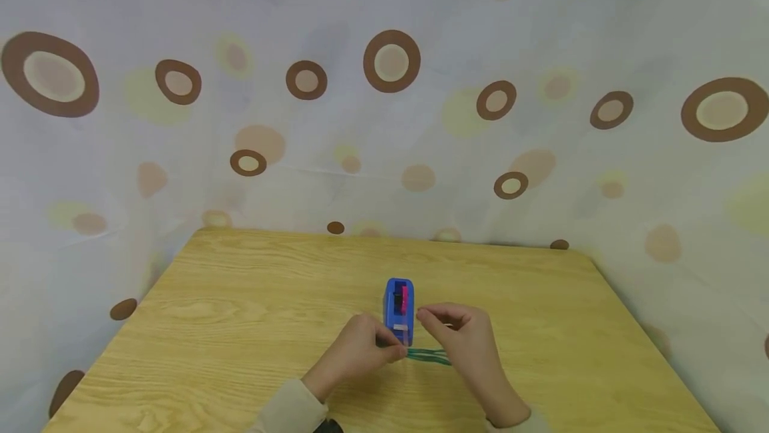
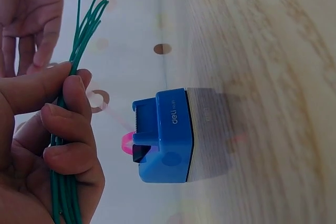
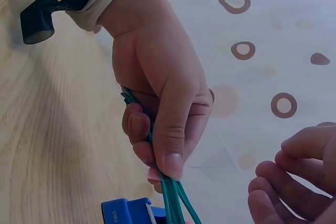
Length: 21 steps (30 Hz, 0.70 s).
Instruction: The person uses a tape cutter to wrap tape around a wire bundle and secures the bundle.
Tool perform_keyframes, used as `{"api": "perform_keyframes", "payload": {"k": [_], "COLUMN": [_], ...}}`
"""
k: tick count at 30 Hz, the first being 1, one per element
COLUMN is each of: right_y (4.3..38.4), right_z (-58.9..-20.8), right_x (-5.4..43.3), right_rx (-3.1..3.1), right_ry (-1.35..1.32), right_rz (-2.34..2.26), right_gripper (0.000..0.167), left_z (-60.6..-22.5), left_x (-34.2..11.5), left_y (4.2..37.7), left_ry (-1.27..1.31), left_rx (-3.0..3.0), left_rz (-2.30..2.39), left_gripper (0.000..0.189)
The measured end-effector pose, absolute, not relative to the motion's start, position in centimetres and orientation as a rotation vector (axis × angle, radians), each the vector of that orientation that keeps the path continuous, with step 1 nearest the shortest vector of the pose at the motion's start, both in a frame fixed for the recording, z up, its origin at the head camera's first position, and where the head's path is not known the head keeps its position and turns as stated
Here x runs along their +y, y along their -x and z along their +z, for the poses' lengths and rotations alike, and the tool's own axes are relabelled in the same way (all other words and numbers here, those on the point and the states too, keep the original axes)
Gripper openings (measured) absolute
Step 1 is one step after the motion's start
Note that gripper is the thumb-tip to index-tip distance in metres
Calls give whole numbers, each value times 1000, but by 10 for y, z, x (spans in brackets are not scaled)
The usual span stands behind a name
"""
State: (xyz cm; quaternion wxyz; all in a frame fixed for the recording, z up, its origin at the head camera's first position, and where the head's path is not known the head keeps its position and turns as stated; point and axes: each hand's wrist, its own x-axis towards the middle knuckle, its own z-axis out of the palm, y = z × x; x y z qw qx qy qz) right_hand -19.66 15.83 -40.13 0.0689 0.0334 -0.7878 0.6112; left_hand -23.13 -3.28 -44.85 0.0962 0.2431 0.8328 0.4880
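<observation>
A bundle of thin green wires (image 1: pixel 428 355) is gripped by my left hand (image 1: pixel 363 347), thumb and fingers curled round it. In the left wrist view the wire ends fan out above the fingers. In front of the hands stands a blue tape dispenser (image 1: pixel 398 311) with a pink tape roll (image 1: pixel 405 299). A clear strip of tape (image 1: pixel 406 338) runs from it toward the wires at my left fingertips. My right hand (image 1: pixel 471 339) is beside the dispenser, its fingers loosely bent, thumb and index tips close together. Nothing shows between them.
The wooden table (image 1: pixel 252 313) extends on all sides of the dispenser. Behind it hangs a pale curtain (image 1: pixel 336 126) with brown ring patterns. A dark object (image 1: pixel 328 426), partly cut off, appears at the bottom edge near the left sleeve.
</observation>
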Motion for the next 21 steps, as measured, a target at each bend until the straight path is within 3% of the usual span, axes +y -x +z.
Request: {"api": "perform_keyframes", "payload": {"k": [7,21], "right_y": [206,217], "right_z": [-406,-422], "right_x": [162,171], "right_rx": [-2363,-2483], "right_ry": [-135,-256], "right_rz": [1907,1867], "right_gripper": [16,15], "left_z": [-448,-447], "left_x": [-33,-33], "left_y": [230,230], "left_ry": [-703,-706], "left_rx": [2458,2469], "left_rz": [1436,1444], "left_gripper": [11,10]}}
